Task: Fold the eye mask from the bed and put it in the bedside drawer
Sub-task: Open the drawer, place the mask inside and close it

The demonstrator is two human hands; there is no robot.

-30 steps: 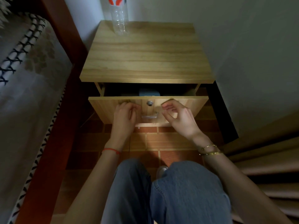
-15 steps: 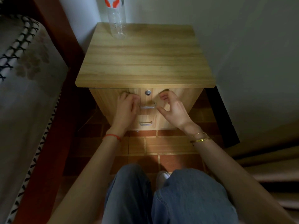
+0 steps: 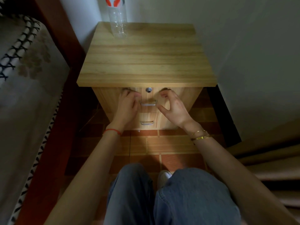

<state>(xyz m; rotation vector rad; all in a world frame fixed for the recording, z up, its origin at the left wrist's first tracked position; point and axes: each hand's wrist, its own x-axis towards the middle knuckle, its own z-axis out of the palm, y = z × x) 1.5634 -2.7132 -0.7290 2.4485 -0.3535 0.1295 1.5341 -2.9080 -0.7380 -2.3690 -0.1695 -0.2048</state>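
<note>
The wooden bedside cabinet [image 3: 146, 59] stands in front of me with its top drawer [image 3: 183, 96] pushed fully in. No eye mask is in sight. My left hand [image 3: 127, 108] rests curled against the drawer front, just left of the metal handle [image 3: 148, 103], holding nothing. My right hand [image 3: 174, 106] hovers at the handle's right end, with fingers and thumb spread and empty. A round lock [image 3: 148, 89] sits above the handle, and a lower drawer [image 3: 146, 122] is below, also closed.
A clear plastic bottle [image 3: 117, 18] stands at the cabinet top's back left. The bed [image 3: 24, 95] with its red-brown frame [image 3: 65, 38] runs along the left. A dark panel [image 3: 224, 114] and beige fabric [image 3: 267, 159] lie to the right. My knees are above the tiled floor [image 3: 154, 143].
One second ago the top drawer stood partly out with something blue inside; both hands pushed it in, and it is now closed.
</note>
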